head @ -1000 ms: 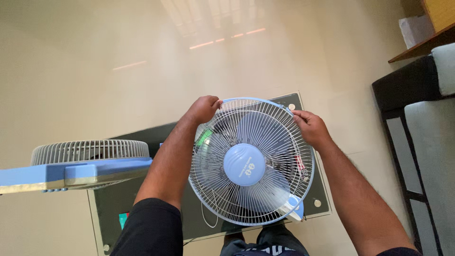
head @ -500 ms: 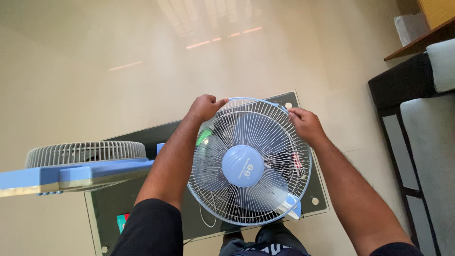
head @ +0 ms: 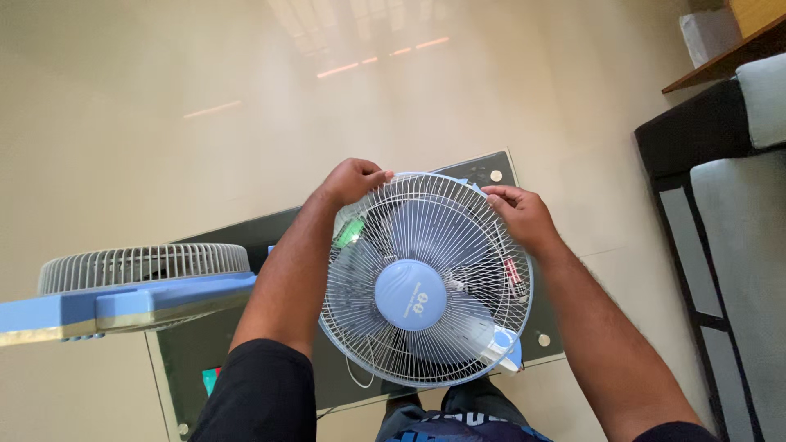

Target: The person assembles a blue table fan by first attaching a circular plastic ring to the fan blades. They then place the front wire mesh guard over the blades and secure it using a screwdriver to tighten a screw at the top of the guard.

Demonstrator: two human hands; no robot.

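Two hands grip one fan (head: 426, 282) in the head view, the only view given. Its round white wire guard faces up at the camera, with a blue hub at the middle and pale blades showing behind the wires. It sits over a dark glass table (head: 246, 348), just in front of the person's knees.

Left hand (head: 354, 180) is curled over the guard's far-left rim, fingers closed on the wires. Right hand (head: 524, 214) grasps the far-right rim, fingertips pinching the outer ring. Both forearms run down either side of the guard toward the bottom edge.

On the left lies a second fan (head: 139, 282), seen side-on: a white grille above a blue body that reaches past the frame's left edge, close to the left arm but apart from it.

At the right stands a dark-framed seat (head: 720, 213) with grey cushions, well apart from the fan. A pale glossy floor (head: 164, 98) fills the upper part.
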